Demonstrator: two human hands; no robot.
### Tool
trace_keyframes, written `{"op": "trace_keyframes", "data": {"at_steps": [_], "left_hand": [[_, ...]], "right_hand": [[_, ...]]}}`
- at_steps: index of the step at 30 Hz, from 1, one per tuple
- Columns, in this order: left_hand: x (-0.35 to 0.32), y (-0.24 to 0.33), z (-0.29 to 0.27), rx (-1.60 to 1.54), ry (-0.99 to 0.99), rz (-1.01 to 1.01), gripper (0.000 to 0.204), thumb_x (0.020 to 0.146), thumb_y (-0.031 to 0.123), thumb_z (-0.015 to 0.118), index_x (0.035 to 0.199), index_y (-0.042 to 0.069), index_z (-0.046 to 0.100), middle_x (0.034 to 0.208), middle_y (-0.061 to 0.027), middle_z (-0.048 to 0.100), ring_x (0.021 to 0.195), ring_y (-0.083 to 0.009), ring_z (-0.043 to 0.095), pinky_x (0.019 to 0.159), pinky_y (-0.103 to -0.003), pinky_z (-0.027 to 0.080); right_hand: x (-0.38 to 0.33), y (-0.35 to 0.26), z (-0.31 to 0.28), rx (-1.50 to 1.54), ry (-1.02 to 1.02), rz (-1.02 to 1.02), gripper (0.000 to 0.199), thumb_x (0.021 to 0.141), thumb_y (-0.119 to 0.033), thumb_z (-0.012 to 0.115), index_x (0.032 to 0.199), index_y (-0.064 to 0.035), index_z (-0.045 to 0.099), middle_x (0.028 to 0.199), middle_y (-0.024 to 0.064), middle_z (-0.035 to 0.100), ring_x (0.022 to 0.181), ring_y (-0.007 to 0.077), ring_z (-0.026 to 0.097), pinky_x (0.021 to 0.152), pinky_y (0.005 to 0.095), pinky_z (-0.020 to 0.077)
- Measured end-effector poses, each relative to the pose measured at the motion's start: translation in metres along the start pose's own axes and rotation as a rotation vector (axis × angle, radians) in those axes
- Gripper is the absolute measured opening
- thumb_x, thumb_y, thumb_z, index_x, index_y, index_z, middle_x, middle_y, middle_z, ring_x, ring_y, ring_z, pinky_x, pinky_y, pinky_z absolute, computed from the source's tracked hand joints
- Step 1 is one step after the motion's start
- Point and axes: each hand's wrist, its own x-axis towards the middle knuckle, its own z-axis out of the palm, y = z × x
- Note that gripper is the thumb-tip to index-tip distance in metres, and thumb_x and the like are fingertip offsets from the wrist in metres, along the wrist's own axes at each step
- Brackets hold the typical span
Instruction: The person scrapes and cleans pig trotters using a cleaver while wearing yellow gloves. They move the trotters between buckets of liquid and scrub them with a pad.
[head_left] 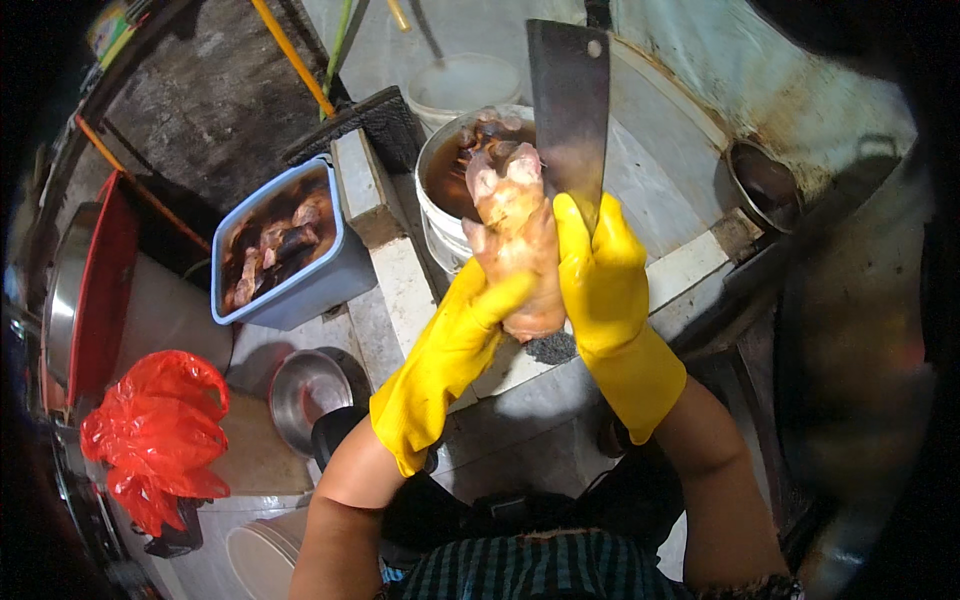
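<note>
Both of my hands wear yellow rubber gloves. A pale tan pig's trotter (520, 230), its toes pointing away from me, is gripped in my left hand (465, 315) at its lower left side. My right hand (605, 275) is closed around the handle of a dark, broad cleaver (568, 100), the blade upright beside the trotter's right side; the handle is hidden by the glove. Below the trotter's near end lies a dark scouring pad (552, 347) on the white tiled ledge (505, 370). Behind the trotter stands a white bucket (440, 215) with brownish liquid and more meat pieces.
On the left, a blue tub (300, 295) holds trotters in dark liquid. Nearer are a metal bowl (305, 400), a red plastic bag (160, 430) and a pale bucket (260, 560). Another white bucket (465, 85) stands at the back; a dark pan (765, 185) sits right.
</note>
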Motion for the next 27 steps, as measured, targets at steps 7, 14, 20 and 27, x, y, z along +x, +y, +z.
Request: {"op": "trace_keyframes", "data": {"at_steps": [7,14,20,27], "left_hand": [[0.002,0.024,-0.008,0.274,-0.01,0.093,0.065,0.078,-0.006,0.08,0.137,0.004,0.056,0.099,-0.0065,0.067,0.076,-0.0149,0.063,0.066,-0.026,0.05],[0.021,0.024,-0.068,0.868,0.291,0.446,0.092,0.06,0.024,0.098,0.138,0.001,0.056,0.129,-0.0163,0.066,0.118,-0.0318,0.065,0.104,-0.041,0.05],[0.013,0.032,-0.061,1.191,0.31,0.535,0.077,0.059,0.026,0.093,0.126,0.006,0.064,0.116,-0.0191,0.07,0.11,-0.0415,0.065,0.097,-0.046,0.052],[0.005,0.03,-0.074,0.998,0.202,0.356,0.062,0.065,0.018,0.086,0.122,0.007,0.067,0.104,-0.0164,0.071,0.095,-0.0297,0.07,0.084,-0.035,0.055]], "right_hand": [[0.018,0.0,-0.029,0.33,-0.002,0.027,0.021,0.092,-0.013,0.065,0.109,-0.0023,0.069,0.092,0.0111,0.07,0.075,0.024,0.066,0.066,0.0362,0.052],[0.037,-0.013,-0.064,0.795,-0.2,-0.118,0.015,0.089,-0.007,0.073,0.103,-0.0012,0.073,0.084,0.0113,0.071,0.069,0.0242,0.066,0.064,0.0339,0.0511],[0.025,-0.018,-0.046,0.471,-0.288,-0.209,0.028,0.085,-0.011,0.069,0.112,-0.0088,0.071,0.091,0.0085,0.071,0.082,0.0296,0.07,0.076,0.0422,0.0541],[0.021,-0.018,-0.038,0.676,-0.55,-0.135,0.013,0.089,-0.017,0.068,0.099,-0.0081,0.07,0.088,0.0116,0.07,0.084,0.0354,0.067,0.071,0.0439,0.0531]]}}
